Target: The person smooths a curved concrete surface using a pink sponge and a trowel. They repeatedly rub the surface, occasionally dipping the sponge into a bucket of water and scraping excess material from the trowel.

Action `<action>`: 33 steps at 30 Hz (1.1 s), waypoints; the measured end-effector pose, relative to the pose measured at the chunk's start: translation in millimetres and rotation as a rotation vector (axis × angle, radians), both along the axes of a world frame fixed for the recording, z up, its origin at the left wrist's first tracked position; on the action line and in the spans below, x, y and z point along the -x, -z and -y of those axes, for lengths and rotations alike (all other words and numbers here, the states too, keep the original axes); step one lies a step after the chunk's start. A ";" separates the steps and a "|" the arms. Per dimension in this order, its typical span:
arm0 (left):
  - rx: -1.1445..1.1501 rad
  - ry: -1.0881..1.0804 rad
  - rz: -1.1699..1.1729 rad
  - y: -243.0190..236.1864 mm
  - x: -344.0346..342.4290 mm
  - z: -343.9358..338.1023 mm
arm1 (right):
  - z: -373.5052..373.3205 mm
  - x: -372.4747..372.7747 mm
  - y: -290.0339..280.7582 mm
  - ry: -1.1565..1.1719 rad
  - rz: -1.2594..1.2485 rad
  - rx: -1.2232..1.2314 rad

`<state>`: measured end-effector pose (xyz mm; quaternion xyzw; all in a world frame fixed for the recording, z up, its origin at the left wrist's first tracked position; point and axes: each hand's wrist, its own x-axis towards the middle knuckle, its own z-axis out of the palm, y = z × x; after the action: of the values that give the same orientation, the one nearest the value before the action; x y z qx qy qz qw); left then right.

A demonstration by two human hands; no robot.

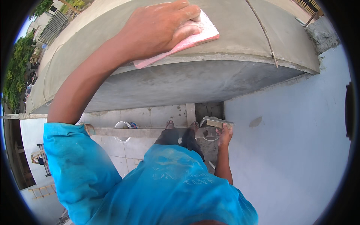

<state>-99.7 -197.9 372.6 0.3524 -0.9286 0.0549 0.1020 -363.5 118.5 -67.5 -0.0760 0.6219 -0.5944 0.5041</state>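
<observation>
My left hand is wrapped over a pink and white sponge block, its fingers curled on the top face. The block lies against the grey plastered surface of a ledge, close to its front edge. Low on the right, beside the pale wall, my right hand grips a plastering trowel with a flat metal blade and a block-like handle. That trowel is apart from the ledge, above a bucket that it partly hides.
A thin rod lies across the ledge to the right. My bare feet are on a narrow plank above a tiled floor. A white bucket stands below, left of my feet. The pale blue wall bounds the right side.
</observation>
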 end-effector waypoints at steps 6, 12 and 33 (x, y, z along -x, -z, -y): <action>0.045 -0.208 -0.002 -8.3 -49.2 30.1 | 9.0 9.4 4.6 0.064 0.032 -0.043; 0.065 0.247 -0.126 12.5 78.5 44.6 | 8.6 19.2 1.2 -0.033 0.026 0.046; 0.051 -0.116 0.089 -24.5 -70.3 28.2 | 18.7 -21.6 -0.2 0.064 0.060 -0.034</action>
<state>-29.4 -226.1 397.1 0.4002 -0.9085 0.1000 0.0664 -341.8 99.8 -67.3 -0.0298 0.6186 -0.6016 0.5045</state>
